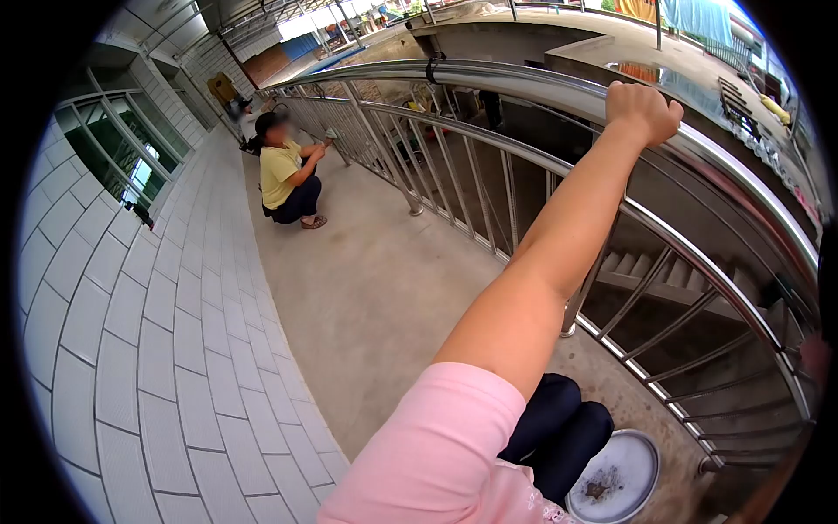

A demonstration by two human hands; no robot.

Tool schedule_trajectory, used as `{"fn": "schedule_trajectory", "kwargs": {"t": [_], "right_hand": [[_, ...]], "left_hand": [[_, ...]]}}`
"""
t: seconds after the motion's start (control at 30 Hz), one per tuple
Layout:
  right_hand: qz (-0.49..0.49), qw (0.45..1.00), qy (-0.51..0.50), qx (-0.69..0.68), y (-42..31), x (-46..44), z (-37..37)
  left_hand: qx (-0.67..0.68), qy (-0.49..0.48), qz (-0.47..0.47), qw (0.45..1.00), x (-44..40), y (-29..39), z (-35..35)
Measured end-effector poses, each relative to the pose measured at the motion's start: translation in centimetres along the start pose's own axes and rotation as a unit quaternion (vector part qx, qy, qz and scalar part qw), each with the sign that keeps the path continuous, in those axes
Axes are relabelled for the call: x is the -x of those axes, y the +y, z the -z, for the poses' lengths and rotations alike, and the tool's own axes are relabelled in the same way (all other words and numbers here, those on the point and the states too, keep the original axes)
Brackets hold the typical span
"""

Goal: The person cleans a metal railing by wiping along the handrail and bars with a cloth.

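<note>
While the top rail is gripped by the left hand, with the fingers closed over it, no cloth or tool can be made out in that grasp, though anything beneath the palm would be hidden. Contact with the metal has been made; how much of the work is done or left cannot be judged from this view, since no clear difference between finished and unfinished stretches is shown by the shine on either side of the hand. The rail is touched directly by the hand and is extended away from it both ways, with a black tie wrapped around it on the side toward the crouching person. Slanting bars are set below the hand, and stairs are seen beyond them. Well below the hand, on the floor beside the dark-clothed knees, a round basin is placed, apart from the hand, with dark matter seen inside it. Farther along the railing, a small pale object is held out by the crouching person. At the edge nearest the basin's side, only blurred skin-toned patches are caught; whether the right hand is open or closed cannot be told.
</note>
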State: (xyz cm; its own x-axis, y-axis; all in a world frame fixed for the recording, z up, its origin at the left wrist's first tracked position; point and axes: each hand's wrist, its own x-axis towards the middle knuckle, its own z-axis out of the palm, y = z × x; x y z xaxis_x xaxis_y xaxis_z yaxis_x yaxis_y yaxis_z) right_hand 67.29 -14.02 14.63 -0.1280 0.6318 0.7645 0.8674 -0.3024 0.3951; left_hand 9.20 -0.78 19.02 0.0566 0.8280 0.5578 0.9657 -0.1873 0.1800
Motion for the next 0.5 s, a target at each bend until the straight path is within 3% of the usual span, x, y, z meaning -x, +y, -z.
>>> {"fn": "schedule_trajectory", "kwargs": {"t": [0.13,0.2,0.23,0.5], "right_hand": [[0.043,0.997,0.044,-0.053,-7.0,-1.9,4.6],[-0.066,0.986,-0.063,-0.139,-11.0,-3.0,8.4],[-0.059,0.982,-0.067,-0.165,-12.6,-3.1,8.4],[0.115,0.984,0.047,-0.127,-18.6,-6.1,3.6]], "left_hand": [[0.006,-0.02,-0.006,1.0,0.3,0.1,0.1],[0.009,-0.019,-0.007,1.0,0.3,0.1,0.1],[0.006,-0.016,-0.005,1.0,0.4,0.2,0.1],[0.0,-0.003,-0.005,1.0,0.3,0.0,0.1]]}}
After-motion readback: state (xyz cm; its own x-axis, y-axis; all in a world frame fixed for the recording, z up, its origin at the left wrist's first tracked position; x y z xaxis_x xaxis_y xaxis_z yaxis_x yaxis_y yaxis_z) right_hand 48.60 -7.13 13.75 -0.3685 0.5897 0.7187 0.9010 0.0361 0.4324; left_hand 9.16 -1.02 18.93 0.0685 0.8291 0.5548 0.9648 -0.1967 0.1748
